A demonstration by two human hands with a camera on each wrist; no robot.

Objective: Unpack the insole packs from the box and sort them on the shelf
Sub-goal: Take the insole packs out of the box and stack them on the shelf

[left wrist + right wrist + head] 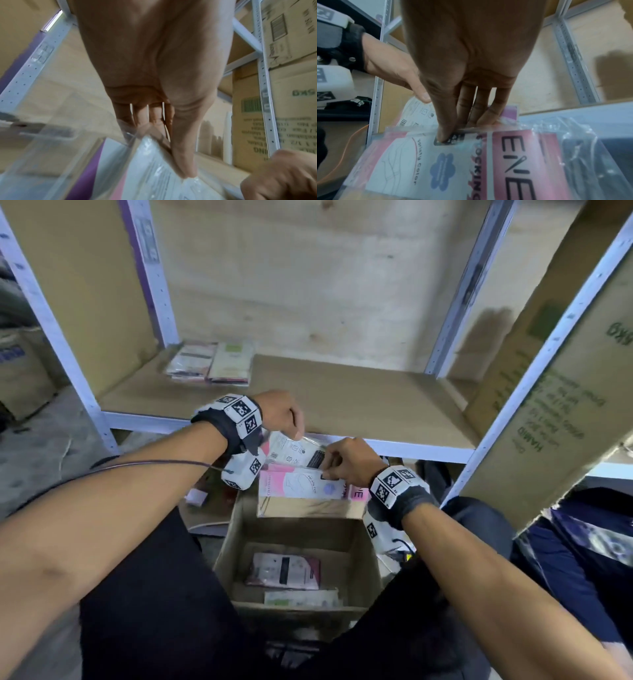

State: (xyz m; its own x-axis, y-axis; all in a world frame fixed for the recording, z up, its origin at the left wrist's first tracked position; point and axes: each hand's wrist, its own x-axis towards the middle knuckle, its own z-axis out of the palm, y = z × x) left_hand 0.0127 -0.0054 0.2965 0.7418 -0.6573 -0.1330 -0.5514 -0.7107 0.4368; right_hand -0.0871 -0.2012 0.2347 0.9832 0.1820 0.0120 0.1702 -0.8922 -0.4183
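An open cardboard box (236, 529) stands on the floor between my knees, with two packs left at its bottom (286, 571). Above its far edge I hold two pink-and-white insole packs. My left hand (284, 414) pinches the upper pack (294, 448) by its plastic edge (154, 159) between thumb and fingers. My right hand (347, 463) pinches the lower pack (301, 484) at its top edge, thumb on a black label (448, 138). Two small stacks of packs (212, 362) lie at the back left of the shelf board (342, 402).
White metal shelf posts (455, 292) frame the bay, and a front rail (411, 448) runs just behind my hands. A large printed carton (561, 405) leans at the right. Another carton (17, 368) sits at far left. A person in dark blue (582, 542) sits at right.
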